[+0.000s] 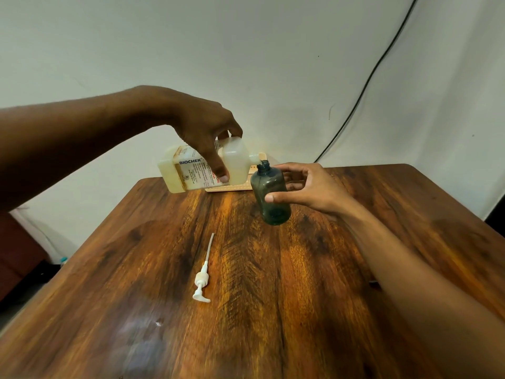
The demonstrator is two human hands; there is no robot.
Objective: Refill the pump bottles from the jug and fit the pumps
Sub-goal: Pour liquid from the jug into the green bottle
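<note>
The bottle (pixel 270 194), dark and see-through, is held above the wooden surface (pixel 273 283) at about one o'clock from the middle, tilted slightly, its open neck at the top. It looks nearly empty; whether any liquid sits at its base cannot be told. The right hand (pixel 308 188) has its grip closed around the bottle's body, thumb in front, fingers behind. At ten o'clock from the bottle, the jug (pixel 207 168), pale and cloudy with a printed label, lies tipped on its side in the air, its spout touching or just over the bottle's neck. The left hand's (pixel 203 132) grip is clamped on the jug from above. Behind the jug a flat pale object (pixel 232 188) lies on the surface. At seven o'clock from the bottle, well apart, a white pump (pixel 202 277) lies flat, its tube pointing away.
</note>
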